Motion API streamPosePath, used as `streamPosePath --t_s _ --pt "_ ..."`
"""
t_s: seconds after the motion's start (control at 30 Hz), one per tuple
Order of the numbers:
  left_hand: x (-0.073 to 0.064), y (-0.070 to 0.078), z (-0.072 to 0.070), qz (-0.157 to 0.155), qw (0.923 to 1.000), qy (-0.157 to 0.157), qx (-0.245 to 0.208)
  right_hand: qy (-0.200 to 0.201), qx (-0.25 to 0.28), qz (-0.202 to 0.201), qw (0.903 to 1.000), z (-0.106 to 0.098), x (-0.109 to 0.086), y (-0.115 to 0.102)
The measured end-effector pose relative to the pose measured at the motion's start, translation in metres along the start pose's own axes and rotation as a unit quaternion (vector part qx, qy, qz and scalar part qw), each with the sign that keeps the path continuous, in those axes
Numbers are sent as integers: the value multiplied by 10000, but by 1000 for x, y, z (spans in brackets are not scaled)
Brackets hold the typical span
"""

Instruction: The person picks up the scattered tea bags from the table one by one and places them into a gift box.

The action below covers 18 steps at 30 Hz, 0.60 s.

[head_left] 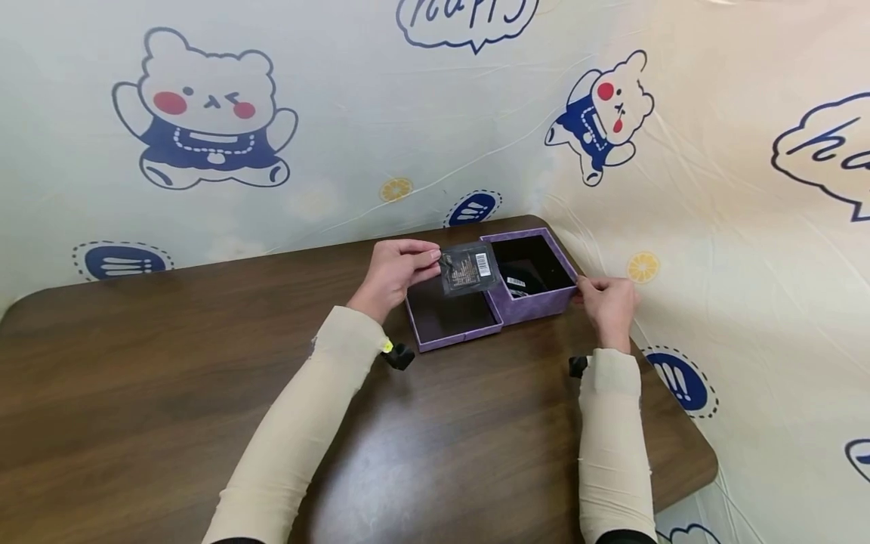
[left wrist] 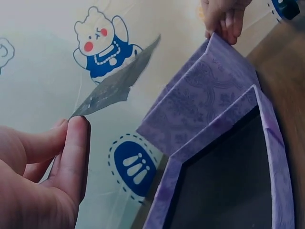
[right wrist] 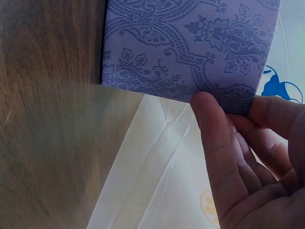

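My left hand [head_left: 396,273] pinches a flat dark sachet [head_left: 465,270] by its left edge, thumb against fingers. White print and a barcode show on the sachet, which is held above a shallow purple lid [head_left: 462,337]. In the left wrist view the sachet [left wrist: 116,86] appears nearly edge-on, apart from the box. To the right of the lid stands a purple patterned box [head_left: 537,305], its top open. My right hand [head_left: 609,306] pinches the box's front right corner, with fingers on both sides of it. Another dark item with a barcode label [head_left: 516,282] lies inside the box.
The brown wooden table [head_left: 170,393] has its back and right edges close to the box. Behind and at the right hangs a pale cloth [head_left: 340,91] printed with cartoon bears. Small black wrist cameras sit at both cuffs.
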<state>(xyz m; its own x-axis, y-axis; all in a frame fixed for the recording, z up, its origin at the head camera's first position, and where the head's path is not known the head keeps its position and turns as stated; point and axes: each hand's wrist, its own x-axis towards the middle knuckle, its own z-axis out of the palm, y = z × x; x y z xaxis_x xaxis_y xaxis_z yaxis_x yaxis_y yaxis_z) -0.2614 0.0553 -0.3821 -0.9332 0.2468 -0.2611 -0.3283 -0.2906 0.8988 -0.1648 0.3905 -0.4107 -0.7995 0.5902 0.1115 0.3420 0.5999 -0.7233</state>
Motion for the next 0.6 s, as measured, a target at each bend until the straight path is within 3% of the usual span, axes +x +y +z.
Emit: streamPosePath --t_s 0.2,0.6 --pt "8 -6 11 -65 9991 112 -392 50 1 -67 10000 1 0 3" --pt "17 -16 42 107 9978 191 -618 175 -140 -97 9997 2 -1 2"
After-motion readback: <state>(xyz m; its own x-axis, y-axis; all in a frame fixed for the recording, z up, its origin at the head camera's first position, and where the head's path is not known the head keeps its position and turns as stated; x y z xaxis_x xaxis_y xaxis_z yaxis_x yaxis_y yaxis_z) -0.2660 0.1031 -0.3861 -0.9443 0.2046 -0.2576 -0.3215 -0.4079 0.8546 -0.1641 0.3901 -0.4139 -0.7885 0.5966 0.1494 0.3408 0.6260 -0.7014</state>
